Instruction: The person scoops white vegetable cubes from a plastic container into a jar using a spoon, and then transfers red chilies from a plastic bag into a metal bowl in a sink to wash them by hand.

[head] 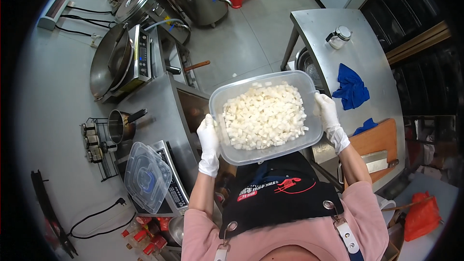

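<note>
Between my two gloved hands is a clear plastic container (266, 156), held in front of my black apron. A heap of small white diced cubes (266, 116) covers most of its bottom; what food they are, I cannot tell. My left hand (209, 139) grips the container's left end, thumb up along the rim. On the opposite end, my right hand (327, 114) has hold of the rim. Both hands wear white disposable gloves. The container has no lid on, and its right end is a little higher in view than its left.
Left, a steel counter (156, 112) bears a wok (108, 65), a small saucepan (121, 127) and clear plastic lids (148, 177) over an induction cooker (174, 188). Right, a steel table (366, 61) carries a glass jar (339, 37), blue cloth (351, 87), wooden board (386, 141) and cleaver (373, 161).
</note>
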The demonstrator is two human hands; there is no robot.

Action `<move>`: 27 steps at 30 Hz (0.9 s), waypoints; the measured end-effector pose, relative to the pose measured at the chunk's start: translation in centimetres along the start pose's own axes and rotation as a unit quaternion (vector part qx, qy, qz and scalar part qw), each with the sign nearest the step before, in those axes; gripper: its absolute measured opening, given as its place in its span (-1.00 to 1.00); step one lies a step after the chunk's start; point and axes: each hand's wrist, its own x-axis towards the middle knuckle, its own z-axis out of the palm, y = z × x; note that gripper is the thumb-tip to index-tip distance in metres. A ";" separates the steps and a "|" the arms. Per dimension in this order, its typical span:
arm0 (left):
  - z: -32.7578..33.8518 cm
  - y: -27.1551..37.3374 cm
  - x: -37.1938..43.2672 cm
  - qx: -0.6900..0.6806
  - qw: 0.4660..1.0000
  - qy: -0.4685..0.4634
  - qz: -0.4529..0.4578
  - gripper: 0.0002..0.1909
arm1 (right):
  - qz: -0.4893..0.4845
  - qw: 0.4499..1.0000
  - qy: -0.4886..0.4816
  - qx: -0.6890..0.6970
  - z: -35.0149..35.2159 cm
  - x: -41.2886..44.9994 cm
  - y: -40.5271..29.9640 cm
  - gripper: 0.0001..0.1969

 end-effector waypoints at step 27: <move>0.8 -1.6 -0.4 -0.034 0.999 0.014 -0.032 -0.60 | 0.013 0.999 -0.044 -0.024 0.5 -1.4 -2.2 -0.76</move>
